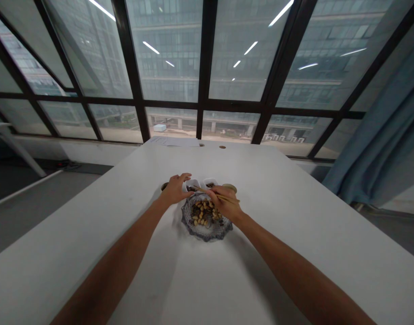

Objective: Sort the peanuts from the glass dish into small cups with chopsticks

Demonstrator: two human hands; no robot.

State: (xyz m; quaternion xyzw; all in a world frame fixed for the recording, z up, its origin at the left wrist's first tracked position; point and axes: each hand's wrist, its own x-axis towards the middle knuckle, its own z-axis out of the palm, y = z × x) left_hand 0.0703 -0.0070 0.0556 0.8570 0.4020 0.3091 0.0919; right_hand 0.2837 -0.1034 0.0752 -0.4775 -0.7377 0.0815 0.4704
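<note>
My left hand (175, 190) is at the left of a small white container (197, 182), its thumb along the near side and its fingers at the far side, gripping it. Dark pieces lie in that container. In my right hand (226, 201) is a pair of wooden chopsticks (201, 189), held closed around them, their tips over the left container. A second white container (207, 180) with dark pieces stands beside it. Just below both hands sits a scalloped clear glass bowl (207, 235) with peanuts (202, 212) and dark seeds in it.
A round lid-like rim (230, 187) shows behind my right hand, and a dark round thing (164, 186) behind my left. At the far edge of the white table (132, 253) lie papers (173, 141) and a small brown disc (222, 147). Windows and a blue curtain (372, 135) stand beyond.
</note>
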